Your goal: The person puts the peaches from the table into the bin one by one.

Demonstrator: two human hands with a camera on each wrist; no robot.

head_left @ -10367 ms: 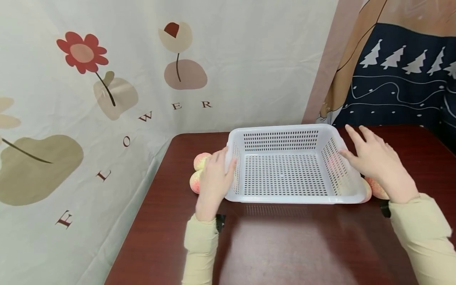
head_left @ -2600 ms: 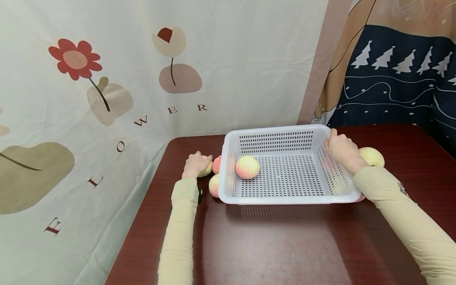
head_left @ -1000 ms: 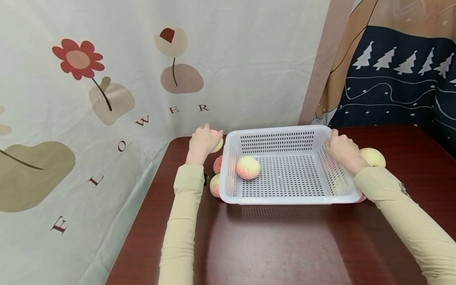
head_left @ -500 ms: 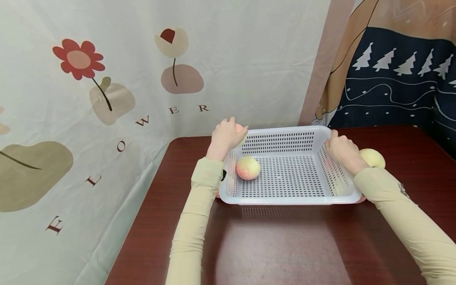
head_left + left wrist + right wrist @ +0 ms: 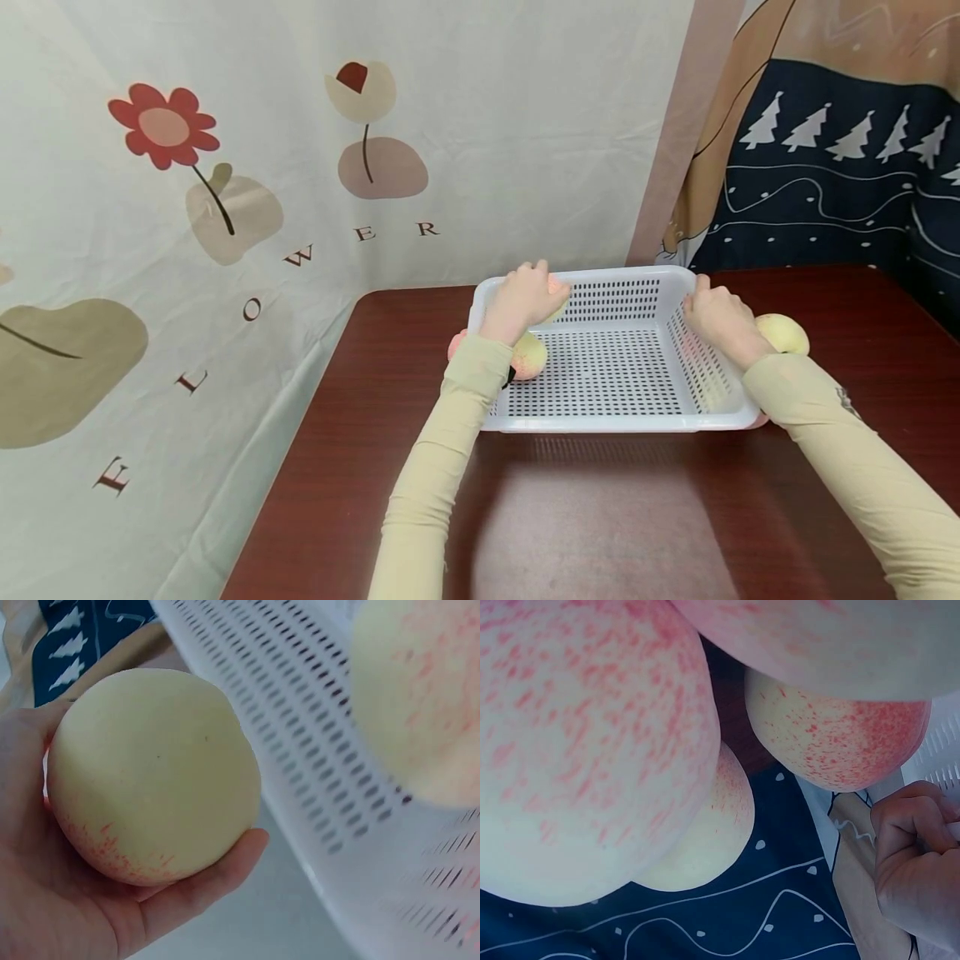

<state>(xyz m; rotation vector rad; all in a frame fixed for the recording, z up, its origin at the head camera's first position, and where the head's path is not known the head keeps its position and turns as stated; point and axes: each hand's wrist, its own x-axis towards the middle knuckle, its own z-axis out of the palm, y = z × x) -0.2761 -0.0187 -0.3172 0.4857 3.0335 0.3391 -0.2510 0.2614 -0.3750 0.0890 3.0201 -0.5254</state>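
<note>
My left hand [image 5: 519, 302] holds a yellow peach [image 5: 157, 776] with red flecks, fingers and thumb curled round it. It is above the left rear part of a white perforated plastic basket [image 5: 622, 423]. Inside the basket, at its left end, lies another peach [image 5: 531, 357], partly behind the left wrist. At the basket's right end, my right hand [image 5: 718, 317] grips the rim; the right wrist view shows its curled fingers [image 5: 911, 825] at the white plastic.
A pink peach [image 5: 456, 342] shows outside the basket's left side, mostly covered. To the right of the basket is a yellow peach [image 5: 783, 333]; the right wrist view has several peaches [image 5: 592, 750] there. All stand on a dark red table [image 5: 345, 433] before a printed curtain [image 5: 525, 167].
Since 10.4 s ago a peach has come into the basket and the right hand has taken its rim. The left hand has picked up another peach and carried it rightward over the basket.
</note>
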